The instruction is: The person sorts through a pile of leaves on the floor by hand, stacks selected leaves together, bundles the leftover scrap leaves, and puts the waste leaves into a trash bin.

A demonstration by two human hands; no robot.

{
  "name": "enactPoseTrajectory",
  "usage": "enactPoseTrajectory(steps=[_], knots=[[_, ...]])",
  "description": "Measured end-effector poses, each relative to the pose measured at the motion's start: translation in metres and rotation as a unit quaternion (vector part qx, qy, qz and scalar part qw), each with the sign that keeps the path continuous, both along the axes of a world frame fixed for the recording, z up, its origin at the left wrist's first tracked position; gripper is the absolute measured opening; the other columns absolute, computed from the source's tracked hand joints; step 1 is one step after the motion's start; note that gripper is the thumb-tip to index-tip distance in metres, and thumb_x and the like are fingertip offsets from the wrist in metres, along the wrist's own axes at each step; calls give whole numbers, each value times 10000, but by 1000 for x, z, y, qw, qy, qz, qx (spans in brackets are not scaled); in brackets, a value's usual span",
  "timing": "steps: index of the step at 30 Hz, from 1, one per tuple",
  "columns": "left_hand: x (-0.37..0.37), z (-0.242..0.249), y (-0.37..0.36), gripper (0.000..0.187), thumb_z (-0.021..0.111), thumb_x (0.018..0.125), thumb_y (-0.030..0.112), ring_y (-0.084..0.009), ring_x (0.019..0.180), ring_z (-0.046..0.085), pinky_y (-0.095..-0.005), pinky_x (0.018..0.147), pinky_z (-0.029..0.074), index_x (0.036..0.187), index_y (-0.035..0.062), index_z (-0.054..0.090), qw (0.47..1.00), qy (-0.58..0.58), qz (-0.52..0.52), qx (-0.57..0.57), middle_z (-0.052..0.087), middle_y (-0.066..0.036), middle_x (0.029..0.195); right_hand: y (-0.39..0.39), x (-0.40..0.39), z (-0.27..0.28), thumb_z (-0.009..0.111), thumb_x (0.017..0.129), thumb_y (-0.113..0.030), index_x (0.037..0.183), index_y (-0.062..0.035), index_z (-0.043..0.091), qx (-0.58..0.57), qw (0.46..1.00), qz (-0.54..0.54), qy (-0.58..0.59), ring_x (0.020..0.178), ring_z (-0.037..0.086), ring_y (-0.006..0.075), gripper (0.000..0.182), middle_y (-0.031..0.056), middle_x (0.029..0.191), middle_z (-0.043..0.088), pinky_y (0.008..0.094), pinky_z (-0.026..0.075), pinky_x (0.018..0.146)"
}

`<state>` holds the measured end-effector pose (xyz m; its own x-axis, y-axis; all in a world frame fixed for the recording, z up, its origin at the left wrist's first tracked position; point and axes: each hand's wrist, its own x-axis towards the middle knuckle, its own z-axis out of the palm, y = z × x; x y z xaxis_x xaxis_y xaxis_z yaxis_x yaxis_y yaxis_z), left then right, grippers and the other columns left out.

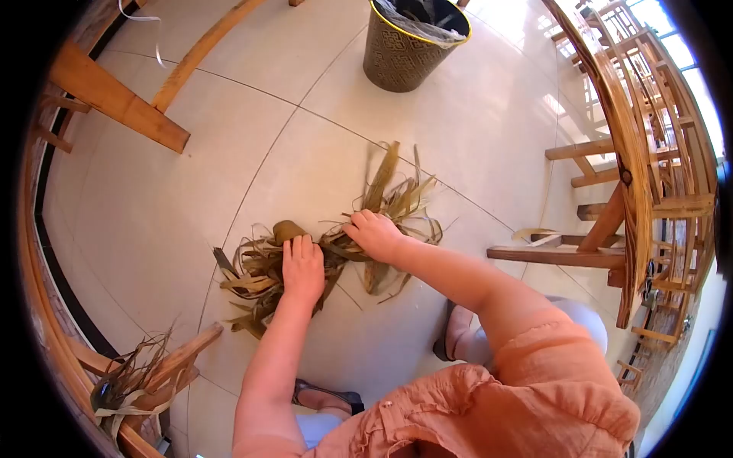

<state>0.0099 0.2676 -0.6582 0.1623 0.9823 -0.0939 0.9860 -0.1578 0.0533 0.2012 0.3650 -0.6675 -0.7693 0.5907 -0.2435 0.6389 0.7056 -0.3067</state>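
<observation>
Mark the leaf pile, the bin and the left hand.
leaf pile (397,200): head view, on the long upright leaves.
bin (397,57): head view, on its patterned wall.
left hand (303,267): head view, on the back of the hand.

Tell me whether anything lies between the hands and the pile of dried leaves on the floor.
Nothing visible does. The left hand and right hand both rest directly on the dried leaves. The patterned bin stands well off.
</observation>
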Motion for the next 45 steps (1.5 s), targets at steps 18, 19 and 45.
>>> enactPoseTrajectory(steps=[18, 19, 45], knots=[[-7, 88, 28, 595, 739, 701, 104, -198, 944, 574, -315, 845, 461, 1220, 31, 459, 726, -636, 242, -104, 605, -77, 1022, -3, -96, 106, 431, 795, 14, 1080, -2, 506, -568, 376, -489, 545, 806, 590, 208, 296, 128, 926, 595, 328, 501, 642], [-13, 91, 30, 565, 732, 703, 94, -186, 938, 573, -310, 831, 465, 1203, 28, 478, 723, -633, 241, -135, 604, -72, 1029, -5, -99, 107, 424, 802, 16, 1065, -9, 513, -574, 383, -461, 558, 812, 588, 200, 279, 119, 925, 596, 323, 500, 672], [-41, 79, 44, 313, 574, 832, 18, -205, 979, 563, -365, 841, 486, 1140, 39, 519, 359, -842, 381, 130, 567, -69, 1090, -19, -104, 98, 568, 833, -543, 1272, -37, 431, -680, 313, -372, 548, 1133, 502, 228, 684, 116, 1231, 525, 388, 409, 959]])
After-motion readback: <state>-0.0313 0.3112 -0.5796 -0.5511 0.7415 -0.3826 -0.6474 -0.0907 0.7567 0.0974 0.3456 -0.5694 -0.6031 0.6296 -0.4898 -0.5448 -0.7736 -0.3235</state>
